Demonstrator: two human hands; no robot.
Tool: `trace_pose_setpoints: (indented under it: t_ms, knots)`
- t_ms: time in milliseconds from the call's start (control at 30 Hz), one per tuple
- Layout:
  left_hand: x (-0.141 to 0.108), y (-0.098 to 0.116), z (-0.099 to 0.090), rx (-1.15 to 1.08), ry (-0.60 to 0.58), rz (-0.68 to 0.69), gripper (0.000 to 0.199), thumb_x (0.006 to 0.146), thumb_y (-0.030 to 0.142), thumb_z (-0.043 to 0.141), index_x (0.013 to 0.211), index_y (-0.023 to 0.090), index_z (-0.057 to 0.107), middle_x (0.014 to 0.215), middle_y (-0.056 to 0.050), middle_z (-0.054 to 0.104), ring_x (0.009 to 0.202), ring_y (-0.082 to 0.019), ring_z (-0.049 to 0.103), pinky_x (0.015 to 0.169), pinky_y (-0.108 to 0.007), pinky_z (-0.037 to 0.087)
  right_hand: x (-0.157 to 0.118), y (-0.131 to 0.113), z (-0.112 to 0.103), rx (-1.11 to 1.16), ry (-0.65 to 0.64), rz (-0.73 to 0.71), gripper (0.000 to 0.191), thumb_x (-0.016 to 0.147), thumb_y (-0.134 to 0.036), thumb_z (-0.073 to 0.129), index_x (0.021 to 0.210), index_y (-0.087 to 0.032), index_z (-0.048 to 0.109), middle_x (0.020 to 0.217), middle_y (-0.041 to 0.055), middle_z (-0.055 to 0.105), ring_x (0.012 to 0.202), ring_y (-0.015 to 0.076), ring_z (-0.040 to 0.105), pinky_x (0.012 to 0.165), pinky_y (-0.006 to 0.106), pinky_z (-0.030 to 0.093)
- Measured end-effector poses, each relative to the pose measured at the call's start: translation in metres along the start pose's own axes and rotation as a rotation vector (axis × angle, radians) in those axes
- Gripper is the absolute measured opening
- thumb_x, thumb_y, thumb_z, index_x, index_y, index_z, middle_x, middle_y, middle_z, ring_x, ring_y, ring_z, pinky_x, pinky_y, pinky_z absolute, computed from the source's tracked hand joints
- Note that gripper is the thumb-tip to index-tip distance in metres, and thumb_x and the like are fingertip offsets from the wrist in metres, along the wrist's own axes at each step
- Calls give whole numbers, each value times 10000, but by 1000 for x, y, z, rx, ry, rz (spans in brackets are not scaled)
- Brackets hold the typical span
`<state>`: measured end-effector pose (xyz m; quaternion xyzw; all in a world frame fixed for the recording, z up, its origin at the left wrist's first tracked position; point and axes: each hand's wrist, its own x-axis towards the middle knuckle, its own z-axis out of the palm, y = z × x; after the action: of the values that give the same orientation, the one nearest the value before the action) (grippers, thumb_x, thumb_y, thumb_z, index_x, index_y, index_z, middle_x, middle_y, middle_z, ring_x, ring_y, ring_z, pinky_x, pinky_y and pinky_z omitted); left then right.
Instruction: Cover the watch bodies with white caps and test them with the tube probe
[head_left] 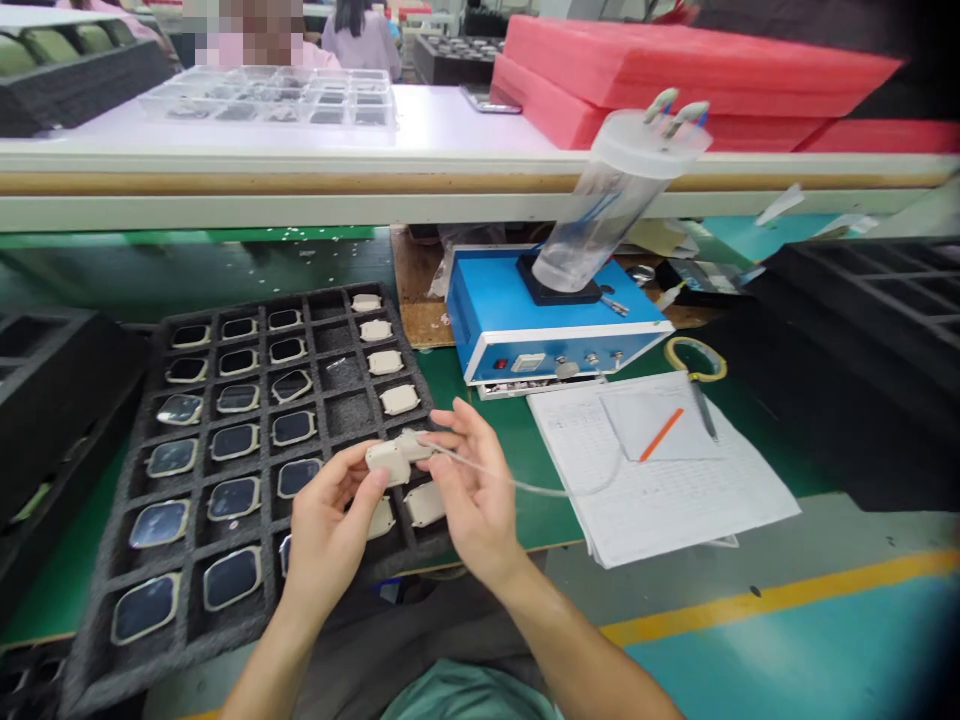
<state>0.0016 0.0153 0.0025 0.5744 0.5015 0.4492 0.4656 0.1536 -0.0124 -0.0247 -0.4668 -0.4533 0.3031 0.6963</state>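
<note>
My left hand (330, 515) pinches a beige watch case (388, 463) between thumb and fingers, above the right side of a dark grey foam tray (184, 420). In my right hand (480, 490) is a pale fitting (416, 445) with a thin clear tube (540, 490) trailing off to the right. The fitting meets the edge of the watch case; whether it is inserted cannot be seen. Watch cases with dark screens fill the tray's left columns. Beige cases without visible screens, such as this one (400, 399), lie in its right column.
A blue control box (517, 310) with a tilted clear cylinder (592, 220) stands behind my right hand. Papers (600, 500) with an orange stick (661, 434) lie to the right, near a tape roll (697, 358). Black foam trays (862, 400) flank both sides. Pink foam blocks (637, 70) sit on the shelf.
</note>
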Motion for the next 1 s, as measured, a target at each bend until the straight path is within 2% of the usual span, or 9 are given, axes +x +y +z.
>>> trace_pose_setpoints:
  t_ms: [33,133,200,400,533,667,767,867,1000]
  knots:
    - [0,1,-1,-26,-12,-16,368,868,468,799,1091,176,776,965,-90,817,838,-228,769,819,-337,637,3,-2,-1,-48,-37,27,402,977,-262,669,1378,-240,658,1204,108,779,986,193,786,773,290,672]
    - [-2,1,-3,-71,-37,-37,371,884,455,780,1115,165,757,1010,-102,811,881,-225,761,850,-339,622,14,-9,-3,-220,-192,17,166,942,-240,681,1037,-208,813,950,66,823,756,160,761,613,230,608]
    - [-3,0,-4,-91,-45,-40,366,890,438,770,1128,160,753,1032,-107,810,920,-229,760,858,-331,614,18,-13,-3,-281,-234,-4,160,921,-224,675,930,-216,835,877,46,827,652,144,724,538,223,564]
    - [-5,-3,-4,-81,-46,-5,312,891,377,748,1123,169,777,1073,-103,817,939,-237,762,847,-328,602,22,-17,-9,-361,-320,37,176,870,-227,688,903,-218,860,850,46,845,591,148,716,500,230,547]
    - [-4,0,-7,-70,-75,11,285,866,345,754,1092,179,807,1067,-93,829,929,-246,770,813,-322,601,31,-21,-17,-340,-448,82,180,852,-245,693,900,-215,864,819,45,844,603,165,734,525,244,565]
    - [-8,8,-9,-85,-110,-6,295,830,340,788,1063,161,814,1004,-96,834,866,-238,769,789,-325,605,34,-25,-12,-335,-494,128,200,831,-255,660,834,-185,848,699,31,805,527,146,685,490,228,517]
    - [-12,13,-10,-23,-62,-3,259,816,326,796,1016,162,811,962,-88,829,831,-228,756,774,-326,603,32,-26,-7,-393,-448,150,186,792,-246,648,734,-168,807,618,24,764,496,142,661,486,227,491]
    - [-12,15,-19,21,74,25,235,817,309,793,1006,169,785,954,-74,812,843,-215,741,773,-311,592,38,-23,-7,-507,-376,126,164,772,-228,650,728,-168,796,642,33,777,540,162,690,539,251,505]
    - [-1,17,-46,-158,187,-40,271,784,320,797,1000,177,718,943,-55,749,836,-183,678,679,-258,549,67,-15,-2,-710,-478,93,161,773,-166,654,691,-175,792,638,36,770,596,185,707,591,272,476]
